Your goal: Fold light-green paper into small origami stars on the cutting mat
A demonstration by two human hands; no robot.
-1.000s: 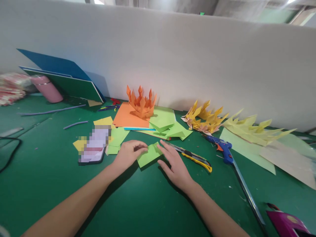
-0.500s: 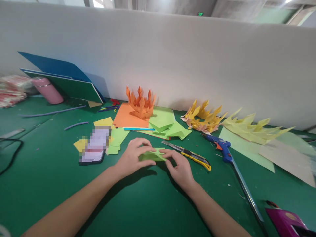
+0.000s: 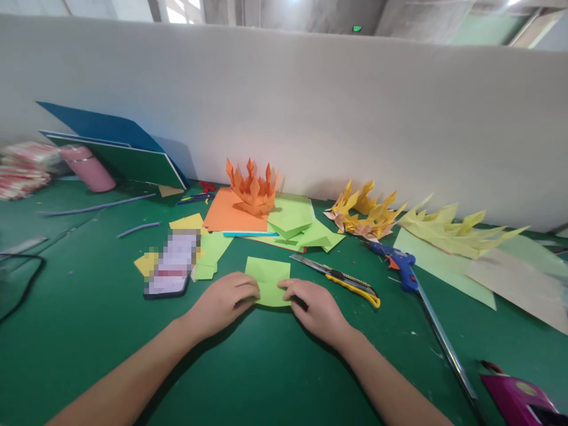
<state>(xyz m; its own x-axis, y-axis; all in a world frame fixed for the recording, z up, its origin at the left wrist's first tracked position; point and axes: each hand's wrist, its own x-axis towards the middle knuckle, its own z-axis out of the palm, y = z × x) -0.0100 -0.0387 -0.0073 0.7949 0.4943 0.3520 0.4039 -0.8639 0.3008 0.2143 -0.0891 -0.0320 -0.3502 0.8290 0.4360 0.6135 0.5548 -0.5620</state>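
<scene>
A small square of light green paper (image 3: 268, 278) lies on the green table between my hands, its near edge curling up slightly. My left hand (image 3: 228, 299) pinches its left near corner between thumb and fingers. On the right side, my right hand (image 3: 313, 302) grips the other near corner, with its fingertips resting on the sheet. Just right of the paper lies a utility knife (image 3: 339, 278) with a yellow handle, its blade pointing toward the sheet. Behind are more green sheets (image 3: 290, 222) in a loose pile.
A phone (image 3: 175, 260) lies on yellow and green scraps at left. An orange paper crown (image 3: 252, 198) stands behind, a yellow paper crown (image 3: 366, 216) right of it. A blue glue gun (image 3: 402, 266) and a purple object (image 3: 517, 393) lie at right; a pink bottle (image 3: 91, 168) leans back left.
The green paper was bent over between my hands; now it lies opened out flatter. Both hands have moved down a little, nearer to me, and hold its near corners.
</scene>
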